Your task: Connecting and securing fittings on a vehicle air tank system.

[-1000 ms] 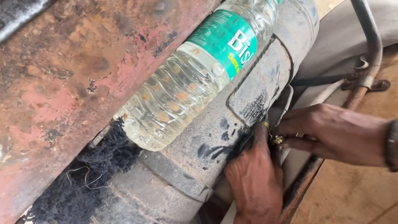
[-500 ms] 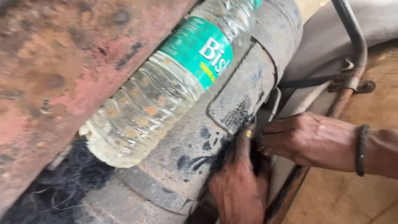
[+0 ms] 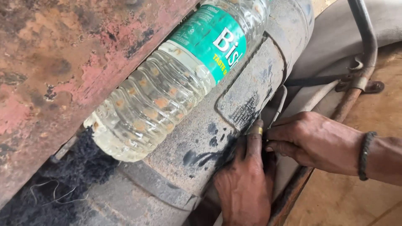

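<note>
Against the lower right flank of a grimy grey metal cylinder (image 3: 197, 146), both hands press together. Left hand (image 3: 245, 188), greasy, fingers extended up the curved shell, ring on one finger. Right hand (image 3: 314, 140) curled, fingertips pinched at something small I cannot make out. Cylinder's long axis runs lower left to upper right. Clear ribbed plastic bottle (image 3: 167, 88), green label, lies along it beneath a rusty red panel (image 3: 54, 71). Black frayed fibre wad (image 3: 79, 167) at bottle's base.

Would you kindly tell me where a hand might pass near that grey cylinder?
Free: the tan floor under the right hand, and the cylinder face beside the bottle. Crowded: where both hands, left hand included, meet at the thin pipe.
</note>
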